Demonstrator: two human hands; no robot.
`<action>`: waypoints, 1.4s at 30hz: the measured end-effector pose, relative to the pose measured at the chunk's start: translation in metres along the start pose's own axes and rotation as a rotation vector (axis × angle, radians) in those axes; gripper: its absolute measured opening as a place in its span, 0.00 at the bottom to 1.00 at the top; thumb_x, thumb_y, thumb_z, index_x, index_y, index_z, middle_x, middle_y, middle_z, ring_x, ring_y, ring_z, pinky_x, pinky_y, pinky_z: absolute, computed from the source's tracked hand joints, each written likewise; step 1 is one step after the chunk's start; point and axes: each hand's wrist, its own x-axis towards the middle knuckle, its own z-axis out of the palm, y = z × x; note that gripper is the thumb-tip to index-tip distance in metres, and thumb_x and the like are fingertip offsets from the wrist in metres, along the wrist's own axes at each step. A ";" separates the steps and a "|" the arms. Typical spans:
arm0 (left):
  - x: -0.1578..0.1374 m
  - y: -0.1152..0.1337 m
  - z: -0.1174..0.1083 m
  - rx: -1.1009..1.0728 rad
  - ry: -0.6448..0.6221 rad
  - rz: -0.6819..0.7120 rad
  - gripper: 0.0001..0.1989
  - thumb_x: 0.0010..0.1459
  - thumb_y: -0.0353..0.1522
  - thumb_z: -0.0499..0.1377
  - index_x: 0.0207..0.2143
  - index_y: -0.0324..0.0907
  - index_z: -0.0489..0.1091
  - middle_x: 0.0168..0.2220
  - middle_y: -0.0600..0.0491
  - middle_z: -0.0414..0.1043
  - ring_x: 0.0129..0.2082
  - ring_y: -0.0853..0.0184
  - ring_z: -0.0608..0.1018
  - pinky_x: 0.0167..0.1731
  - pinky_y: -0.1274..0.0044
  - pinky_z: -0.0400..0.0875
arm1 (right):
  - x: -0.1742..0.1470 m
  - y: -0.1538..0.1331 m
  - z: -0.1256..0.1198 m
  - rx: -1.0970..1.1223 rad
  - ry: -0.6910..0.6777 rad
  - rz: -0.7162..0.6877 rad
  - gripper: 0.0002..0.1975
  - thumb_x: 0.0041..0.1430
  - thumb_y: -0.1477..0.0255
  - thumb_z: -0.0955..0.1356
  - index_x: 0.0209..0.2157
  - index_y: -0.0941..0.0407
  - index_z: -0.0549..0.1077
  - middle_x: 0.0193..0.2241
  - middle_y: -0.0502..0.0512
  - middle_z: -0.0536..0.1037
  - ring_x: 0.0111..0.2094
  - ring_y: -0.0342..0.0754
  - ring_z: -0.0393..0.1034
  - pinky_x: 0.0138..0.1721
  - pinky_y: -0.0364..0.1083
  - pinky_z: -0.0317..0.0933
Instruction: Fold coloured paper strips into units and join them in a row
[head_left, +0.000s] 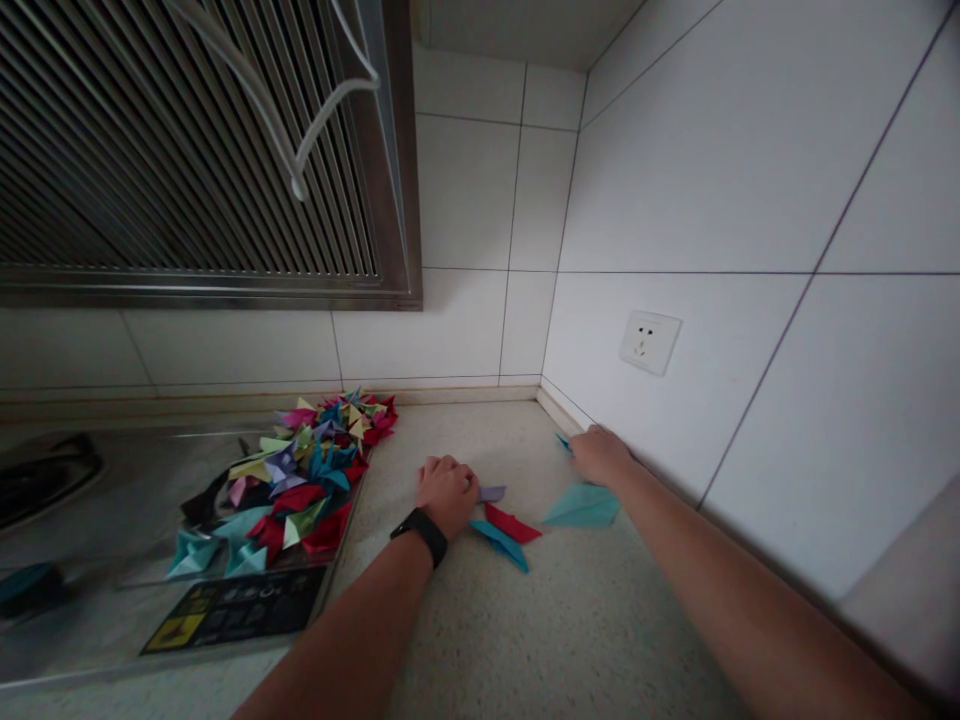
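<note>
The red paper (513, 523) lies on the tabletop (480, 640), its long axis slanting from far left to near right. Just on its near side, the blue paper (501, 546) slants the same way, its narrow end pointing near right. At the red paper's far left, the purple paper (492, 494) sticks out sideways beside the left hand (448, 495), its free end pointing right. That hand's fingers are curled; I cannot tell whether they grip it. Right of the red paper, the light teal paper (583, 506) lies roughly crosswise, its sharp tip pointing left toward it. Beyond that, far right of the red paper, the right hand (600, 453) has bent fingers against a small blue piece (563, 442) pointing far left; whether it is pinched I cannot tell. Well left of the red paper, a heap of folded papers (300, 498) covers part of the stove (127, 540).
</note>
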 end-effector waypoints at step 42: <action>-0.017 0.021 -0.016 -1.046 -0.300 0.040 0.17 0.55 0.43 0.60 0.36 0.37 0.74 0.30 0.49 0.76 0.15 0.75 0.69 0.15 0.82 0.63 | -0.058 -0.086 -0.009 1.531 -0.037 -0.463 0.14 0.55 0.62 0.69 0.38 0.58 0.77 0.31 0.55 0.79 0.31 0.45 0.72 0.31 0.43 0.66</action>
